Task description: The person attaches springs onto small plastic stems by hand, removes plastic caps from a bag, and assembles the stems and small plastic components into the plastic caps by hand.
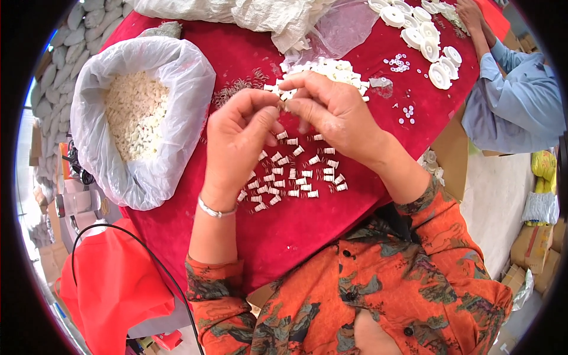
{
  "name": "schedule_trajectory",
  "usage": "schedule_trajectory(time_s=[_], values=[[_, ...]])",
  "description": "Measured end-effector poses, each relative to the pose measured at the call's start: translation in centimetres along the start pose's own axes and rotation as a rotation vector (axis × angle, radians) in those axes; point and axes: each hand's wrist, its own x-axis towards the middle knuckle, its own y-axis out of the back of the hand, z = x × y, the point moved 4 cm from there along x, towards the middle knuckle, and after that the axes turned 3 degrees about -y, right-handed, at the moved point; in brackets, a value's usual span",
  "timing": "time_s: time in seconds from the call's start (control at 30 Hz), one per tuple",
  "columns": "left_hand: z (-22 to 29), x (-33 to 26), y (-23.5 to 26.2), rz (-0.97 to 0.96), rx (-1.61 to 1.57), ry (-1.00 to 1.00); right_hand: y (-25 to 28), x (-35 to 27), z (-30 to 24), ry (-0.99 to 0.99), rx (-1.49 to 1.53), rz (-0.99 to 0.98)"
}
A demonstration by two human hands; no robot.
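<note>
Fingertips pinched, my left hand and my right hand meet above the red tablecloth. Whatever they hold between them is too small and covered to make out. Below them lie many small white plastic pieces with thin springs, scattered in loose rows. A heap of white plastic pieces sits just beyond my right hand, partly hidden by it. Beyond my left hand is a tangle of loose metal springs.
At left stands a plastic-lined container full of small pale pieces. White round plastic parts and small white rings lie at the far right, near a co-worker's hand. A white woven sack lies across the back.
</note>
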Motion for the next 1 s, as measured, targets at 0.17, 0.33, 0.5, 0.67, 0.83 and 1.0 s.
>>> schedule_trajectory(time_s=[0.17,0.33,0.5,0.67,0.83,1.0], values=[[-0.8,-0.3,2.5,-0.077,0.526,0.011,1.8,-0.4,0.8,0.215,-0.545,0.007],[-0.9,-0.7,0.6,-0.173,1.023,-0.23,1.1,-1.4,1.3,0.182,-0.747,-0.158],[-1.1,-0.4,1.2,-0.072,0.997,-0.317,2.0,-1.0,1.4,0.255,-0.735,-0.128],[-0.5,-0.1,2.0,0.005,0.767,-0.204,1.7,-0.5,2.3,0.222,-0.955,-0.005],[-1.4,0.3,2.1,-0.02,0.237,0.091,1.6,-0.1,1.8,0.239,-1.029,-0.062],[-1.9,0.2,1.3,-0.016,-0.189,0.161,1.3,0.0,1.3,0.237,-1.042,-0.098]])
